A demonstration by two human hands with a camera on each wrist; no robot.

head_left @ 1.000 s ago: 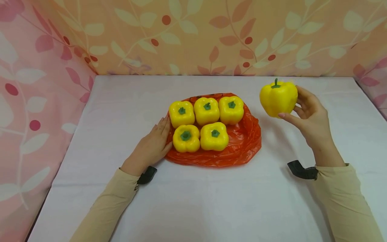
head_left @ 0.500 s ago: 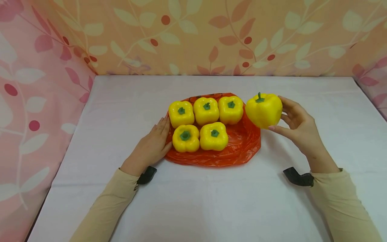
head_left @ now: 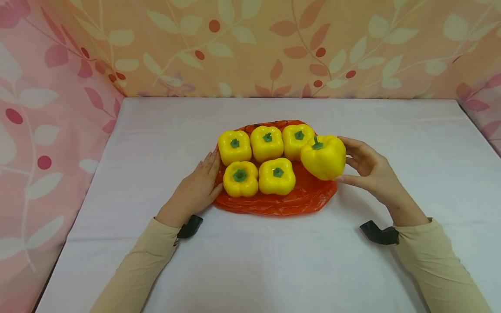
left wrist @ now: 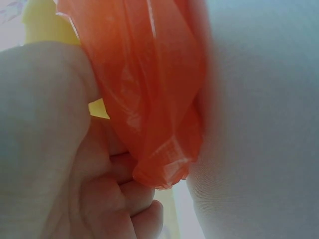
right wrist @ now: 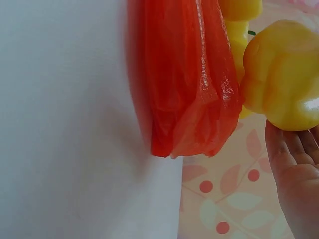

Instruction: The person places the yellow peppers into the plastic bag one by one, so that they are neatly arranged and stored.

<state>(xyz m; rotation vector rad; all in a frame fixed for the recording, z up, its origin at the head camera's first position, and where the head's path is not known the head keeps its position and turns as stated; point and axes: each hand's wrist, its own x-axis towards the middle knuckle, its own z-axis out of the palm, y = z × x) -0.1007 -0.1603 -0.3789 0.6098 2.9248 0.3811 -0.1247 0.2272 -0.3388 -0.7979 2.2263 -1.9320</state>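
Observation:
A yellow bell pepper point(head_left: 323, 157) with a green stem is held up over the right part of a red plastic bag point(head_left: 274, 204). My right hand point(head_left: 369, 174) grips it from the right, thumb below and fingers behind. In the right wrist view this pepper point(right wrist: 286, 74) hangs above the bag's rim, tilted. Inside the bag sit several more yellow bell peppers, such as the front one point(head_left: 277, 181), stems up in two rows. My left hand point(head_left: 193, 191) rests against the bag's left side with fingers extended. In the left wrist view its fingers point(left wrist: 102, 199) touch the crumpled red plastic point(left wrist: 149, 94).
A white cloth point(head_left: 250, 261) covers the table under the bag. Patterned fabric walls point(head_left: 250, 48) rise behind and at the sides. A black wrist mount point(head_left: 379, 233) sticks out at the right cuff, another point(head_left: 190, 227) at the left.
My right hand has moved left and down toward me, carrying the bell pepper from beside the bag to over its right part. The left hand and the peppers in the bag stay put.

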